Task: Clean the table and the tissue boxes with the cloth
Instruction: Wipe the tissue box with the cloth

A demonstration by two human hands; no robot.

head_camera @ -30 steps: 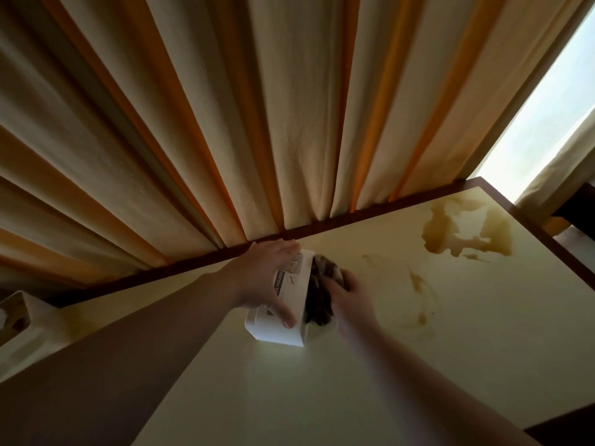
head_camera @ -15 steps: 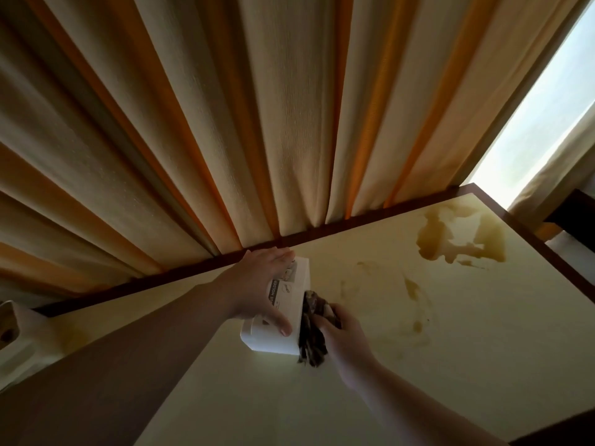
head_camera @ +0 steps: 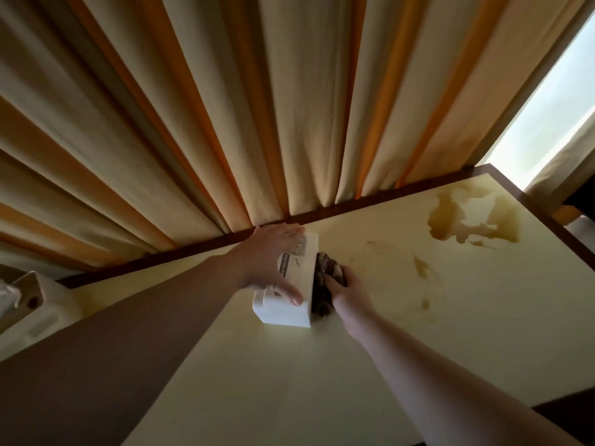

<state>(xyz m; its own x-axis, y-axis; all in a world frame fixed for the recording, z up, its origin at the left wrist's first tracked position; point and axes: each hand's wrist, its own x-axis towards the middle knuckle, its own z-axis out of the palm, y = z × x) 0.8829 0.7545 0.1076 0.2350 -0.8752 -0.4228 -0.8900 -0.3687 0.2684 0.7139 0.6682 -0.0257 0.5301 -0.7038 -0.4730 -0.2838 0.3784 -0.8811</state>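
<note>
Near the far edge of the cream table point(head_camera: 322, 381), a white tissue box point(head_camera: 283, 312) stands on the surface. The left hand point(head_camera: 267, 262) grasps it from above, fingers spread over the top and thumb curled down the near face. The right hand point(head_camera: 349, 292) clutches a dark crumpled cloth point(head_camera: 323, 284) and presses it against the box's right side. Brown spill stains point(head_camera: 473, 220) lie well apart toward the right corner. A second tissue box point(head_camera: 22, 297) sits at the left edge. Pleated curtains point(head_camera: 225, 107) hang behind.
</note>
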